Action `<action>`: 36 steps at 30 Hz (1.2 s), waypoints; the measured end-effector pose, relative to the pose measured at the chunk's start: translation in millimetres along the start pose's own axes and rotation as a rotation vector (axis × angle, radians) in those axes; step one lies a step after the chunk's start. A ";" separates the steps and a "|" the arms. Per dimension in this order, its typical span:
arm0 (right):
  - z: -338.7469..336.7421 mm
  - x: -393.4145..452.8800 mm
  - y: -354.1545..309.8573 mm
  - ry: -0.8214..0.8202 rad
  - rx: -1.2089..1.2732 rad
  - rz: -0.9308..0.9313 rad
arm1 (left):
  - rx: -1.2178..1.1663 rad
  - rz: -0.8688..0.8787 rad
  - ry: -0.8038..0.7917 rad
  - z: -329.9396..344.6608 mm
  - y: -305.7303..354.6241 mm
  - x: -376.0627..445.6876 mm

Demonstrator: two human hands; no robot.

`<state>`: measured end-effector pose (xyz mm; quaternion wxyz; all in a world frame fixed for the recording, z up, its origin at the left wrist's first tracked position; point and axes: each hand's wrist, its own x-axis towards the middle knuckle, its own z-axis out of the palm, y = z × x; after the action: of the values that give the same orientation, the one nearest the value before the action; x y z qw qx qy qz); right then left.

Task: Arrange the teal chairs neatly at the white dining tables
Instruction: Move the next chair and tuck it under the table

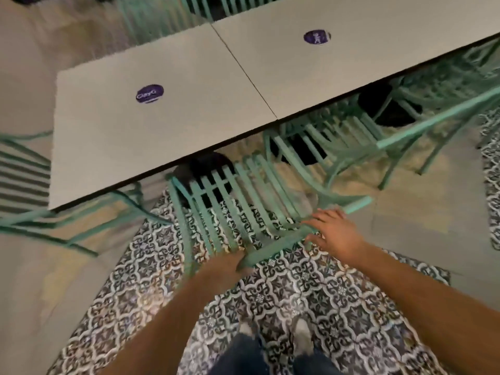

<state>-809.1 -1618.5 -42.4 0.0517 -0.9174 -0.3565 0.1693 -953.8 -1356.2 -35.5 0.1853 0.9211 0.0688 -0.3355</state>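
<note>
Two hands on the teal chair (pixel 238 201) right in front of us. Left hand (pixel 230 266) grips the left end of its top back rail, fingers curled under and hidden by the rail. Right hand (pixel 334 231) rests on the right end, fingers spread and fairly straight, not wrapped. Chair seat is tucked partway under the near edge of the white surface (pixel 189 104). Second teal chair (pixel 351 142) sits just to the right, also under that edge. More chairs at the left and far side, cut off and motion-blurred. Purple sticker (pixel 149 93) on the surface, text smeared.
</note>
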 end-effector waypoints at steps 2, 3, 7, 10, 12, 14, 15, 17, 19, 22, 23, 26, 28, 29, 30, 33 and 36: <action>2.6 6.3 3.2 -0.024 -0.054 -0.024 | 0.009 -0.030 0.057 6.3 0.3 -1.0; 7.0 8.2 5.1 -0.026 -0.074 -0.038 | 0.014 -0.033 0.083 9.4 -1.4 -0.8; 10.3 12.3 5.7 0.025 -0.181 -0.046 | 0.024 -0.038 0.108 11.0 -4.6 -3.8; 9.6 11.6 -3.1 0.002 -0.221 -0.019 | 0.050 -0.039 0.117 10.1 -9.2 -9.1; 13.0 13.7 -13.6 0.004 -0.203 -0.044 | 0.006 -0.029 0.132 10.8 -17.1 -15.1; 15.6 15.0 -27.6 0.024 -0.159 -0.040 | -0.028 -0.029 0.127 10.6 -28.9 -21.9; 16.6 16.9 -35.1 0.037 -0.144 -0.042 | -0.037 -0.035 0.124 9.8 -35.6 -24.8; 21.8 22.2 -47.8 0.048 -0.118 -0.047 | -0.047 -0.056 0.125 9.3 -49.8 -29.9; 27.2 27.3 -59.5 0.000 -0.096 -0.046 | -0.055 -0.080 0.123 8.1 -62.8 -35.5; 26.0 29.9 -79.8 0.007 -0.091 -0.062 | -0.064 -0.098 0.106 5.1 -77.3 -44.4; 23.7 30.1 -85.9 -0.020 -0.084 -0.059 | -0.061 -0.102 0.097 3.9 -81.2 -46.5; 19.0 31.7 -98.8 -0.069 -0.060 -0.047 | -0.049 -0.115 0.087 0.8 -88.6 -50.7; 17.8 32.2 -102.3 -0.067 -0.061 -0.046 | -0.043 -0.107 0.103 0.4 -90.4 -51.7; 18.1 32.6 -102.0 -0.074 -0.065 -0.041 | -0.040 -0.105 0.106 1.2 -91.8 -51.3; 19.7 33.4 -101.2 -0.076 -0.065 -0.038 | -0.043 -0.110 0.103 1.5 -92.3 -51.4; 21.2 33.7 -99.5 -0.044 -0.079 -0.039 | -0.065 -0.107 0.133 2.0 -92.4 -50.9; 20.4 31.7 -97.4 0.014 -0.057 -0.006 | -0.224 -0.102 0.185 3.1 -98.0 -53.4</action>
<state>-856.3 -1525.6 -49.2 0.0287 -0.9186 -0.3634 0.1526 -1021.1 -1267.2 -32.3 0.2627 0.9168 0.1693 -0.2485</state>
